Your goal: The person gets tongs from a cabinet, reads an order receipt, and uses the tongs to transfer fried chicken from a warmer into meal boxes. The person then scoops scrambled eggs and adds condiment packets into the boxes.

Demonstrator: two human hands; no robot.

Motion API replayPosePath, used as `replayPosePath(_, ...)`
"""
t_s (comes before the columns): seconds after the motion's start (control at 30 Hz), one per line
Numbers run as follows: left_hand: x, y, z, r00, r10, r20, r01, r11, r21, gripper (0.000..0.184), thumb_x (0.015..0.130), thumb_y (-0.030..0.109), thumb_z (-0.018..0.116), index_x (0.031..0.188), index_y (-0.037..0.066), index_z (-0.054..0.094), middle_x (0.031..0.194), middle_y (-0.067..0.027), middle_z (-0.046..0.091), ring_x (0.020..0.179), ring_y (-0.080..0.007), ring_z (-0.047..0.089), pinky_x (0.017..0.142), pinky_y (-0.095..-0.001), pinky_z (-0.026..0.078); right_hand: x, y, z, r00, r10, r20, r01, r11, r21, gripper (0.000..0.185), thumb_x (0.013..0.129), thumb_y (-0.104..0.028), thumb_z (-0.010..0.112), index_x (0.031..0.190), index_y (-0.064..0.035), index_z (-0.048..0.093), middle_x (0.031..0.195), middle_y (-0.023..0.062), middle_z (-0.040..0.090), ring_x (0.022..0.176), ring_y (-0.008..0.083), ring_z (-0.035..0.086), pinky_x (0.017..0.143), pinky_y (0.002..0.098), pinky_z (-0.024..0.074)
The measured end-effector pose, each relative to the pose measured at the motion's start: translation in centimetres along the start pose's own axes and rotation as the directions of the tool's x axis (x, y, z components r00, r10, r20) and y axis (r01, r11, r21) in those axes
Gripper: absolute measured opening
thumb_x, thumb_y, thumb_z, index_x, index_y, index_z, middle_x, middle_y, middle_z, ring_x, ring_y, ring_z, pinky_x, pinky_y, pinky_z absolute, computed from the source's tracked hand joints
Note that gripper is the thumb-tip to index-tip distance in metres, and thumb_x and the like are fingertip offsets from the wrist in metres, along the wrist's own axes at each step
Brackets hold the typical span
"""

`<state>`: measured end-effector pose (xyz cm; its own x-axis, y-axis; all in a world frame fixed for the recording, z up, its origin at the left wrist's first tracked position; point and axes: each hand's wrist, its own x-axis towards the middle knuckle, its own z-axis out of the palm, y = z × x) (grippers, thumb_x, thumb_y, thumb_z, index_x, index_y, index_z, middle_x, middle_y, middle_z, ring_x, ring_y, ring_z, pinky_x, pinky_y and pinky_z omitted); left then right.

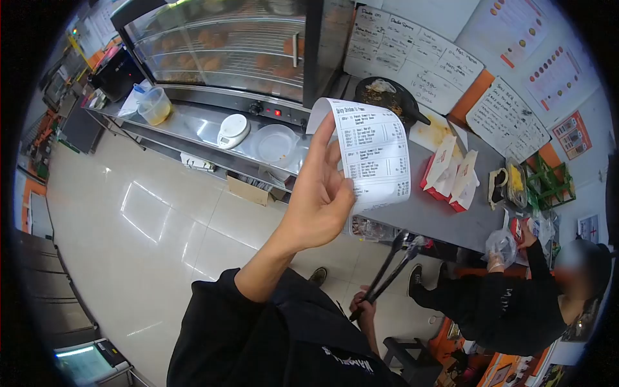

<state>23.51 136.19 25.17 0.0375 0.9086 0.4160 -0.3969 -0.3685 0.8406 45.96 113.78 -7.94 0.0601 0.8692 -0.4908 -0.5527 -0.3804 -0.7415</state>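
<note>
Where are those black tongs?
In the head view, the tongs are low, right of centre, in the right hand, below the paper receipt.

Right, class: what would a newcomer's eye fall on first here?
Most likely the long printed receipt curling from the raised left hand, near the picture's middle. Next, the glass cabinet at the upper left, then the black tongs held low in the right hand, below the receipt.
</note>
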Motion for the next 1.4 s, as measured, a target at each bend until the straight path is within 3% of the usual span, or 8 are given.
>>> replayPosePath(0.67, 4.0, 6.6, -19.3, 0.994, 0.097, 0.060, -0.096, 0.995, -0.020, 0.080, 0.076, -0.018, 0.031, 0.147, 0.000, -0.001, 0.143, -0.0265, 0.029, 0.132, -0.0275, 0.037, 0.099, -0.0293, 0.034, 5.0, 12.1, 14.4, 0.995, 0.017, -0.095, -0.011, 0.997, 0.071, 0.033, 0.063, -0.004, 0.052, 0.096, -0.0064, 0.049, 0.061, 0.0067, 0.043, 0.043, 0.0170, 0.040, 0.040, 0.0300, 0.0332)
replayPosePath(0.9, 3.4, 5.9, -24.2, 0.999, -0.028, 0.044, 0.029, 0.999, -0.022, 0.079, 0.077, -0.017, 0.031, 0.148, 0.003, 0.002, 0.140, -0.0232, 0.036, 0.130, -0.0245, 0.040, 0.102, -0.0295, 0.034, 5.6, 11.1, 19.7, 0.979, -0.093, -0.181, 0.050, 0.971, -0.232, 0.016, 0.080, 0.001, 0.054, 0.088, -0.0070, 0.043, 0.064, 0.0049, 0.047, 0.047, 0.0142, 0.048, 0.043, 0.0285, 0.0401)
replayPosePath(1.03, -0.2, 2.6, -29.6, 0.955, -0.282, -0.091, 0.293, 0.944, 0.150, 0.080, 0.075, -0.018, 0.033, 0.148, 0.004, 0.006, 0.138, -0.0230, 0.040, 0.121, -0.0217, 0.049, 0.092, -0.0262, 0.042, 10.4, 6.5, 23.6, 0.903, -0.429, -0.014, 0.385, 0.824, -0.415, 0.016, 0.086, -0.002, 0.058, 0.085, -0.0066, 0.042, 0.072, 0.0065, 0.054, 0.054, 0.0151, 0.056, 0.046, 0.0296, 0.0446)
replayPosePath(1.13, -3.9, -0.1, -33.3, 0.896, -0.420, -0.142, 0.438, 0.890, 0.128, 0.082, 0.072, -0.020, 0.033, 0.147, 0.003, 0.007, 0.136, -0.0233, 0.043, 0.118, -0.0220, 0.052, 0.089, -0.0260, 0.044, 16.0, -2.6, 29.0, 0.676, -0.664, 0.320, 0.696, 0.433, -0.572, 0.008, 0.086, 0.000, 0.056, 0.092, -0.0015, 0.051, 0.091, 0.0124, 0.063, 0.075, 0.0129, 0.058, 0.065, 0.0259, 0.0479)
replayPosePath(1.23, -7.3, -2.7, -35.5, 0.855, -0.460, -0.240, 0.487, 0.871, 0.063, 0.085, 0.069, -0.020, 0.033, 0.147, 0.003, 0.009, 0.134, -0.0238, 0.044, 0.119, -0.0243, 0.052, 0.091, -0.0268, 0.043, 19.6, -12.8, 38.4, 0.485, -0.706, 0.516, 0.737, 0.013, -0.675, 0.037, 0.078, 0.003, 0.057, 0.114, 0.0047, 0.053, 0.096, 0.0190, 0.063, 0.090, 0.0316, 0.064, 0.078, 0.0360, 0.0489)
replayPosePath(1.27, -8.0, -3.2, -35.9, 0.838, -0.466, -0.284, 0.501, 0.864, 0.059, 0.085, 0.068, -0.020, 0.033, 0.147, 0.003, 0.009, 0.134, -0.0238, 0.044, 0.119, -0.0252, 0.052, 0.091, -0.0274, 0.043, 20.2, -15.5, 41.1, 0.649, -0.607, 0.458, 0.666, 0.164, -0.727, 0.032, 0.075, 0.004, 0.056, 0.107, 0.0049, 0.053, 0.111, 0.0239, 0.059, 0.097, 0.0372, 0.061, 0.083, 0.0387, 0.0470)
replayPosePath(1.33, -9.0, -4.2, -36.4, 0.804, -0.474, -0.359, 0.525, 0.849, 0.054, 0.086, 0.067, -0.020, 0.032, 0.146, 0.003, 0.010, 0.134, -0.0239, 0.045, 0.120, -0.0269, 0.051, 0.093, -0.0286, 0.043, 24.5, -18.3, 45.6, 0.264, -0.665, 0.698, 0.736, -0.329, -0.591, 0.026, 0.073, 0.005, 0.057, 0.098, 0.0049, 0.050, 0.129, 0.0307, 0.045, 0.107, 0.0424, 0.054, 0.089, 0.0409, 0.0439)
replayPosePath(1.4, -9.5, -4.4, -36.4, 0.772, -0.459, -0.440, 0.529, 0.848, 0.043, 0.086, 0.067, -0.021, 0.032, 0.146, 0.003, 0.010, 0.134, -0.0241, 0.044, 0.121, -0.0280, 0.051, 0.094, -0.0297, 0.043, 29.3, -18.2, 48.2, 0.286, -0.674, 0.681, 0.808, -0.211, -0.550, 0.023, 0.072, 0.005, 0.058, 0.093, 0.0051, 0.048, 0.138, 0.0360, 0.030, 0.117, 0.0476, 0.045, 0.095, 0.0431, 0.0403)
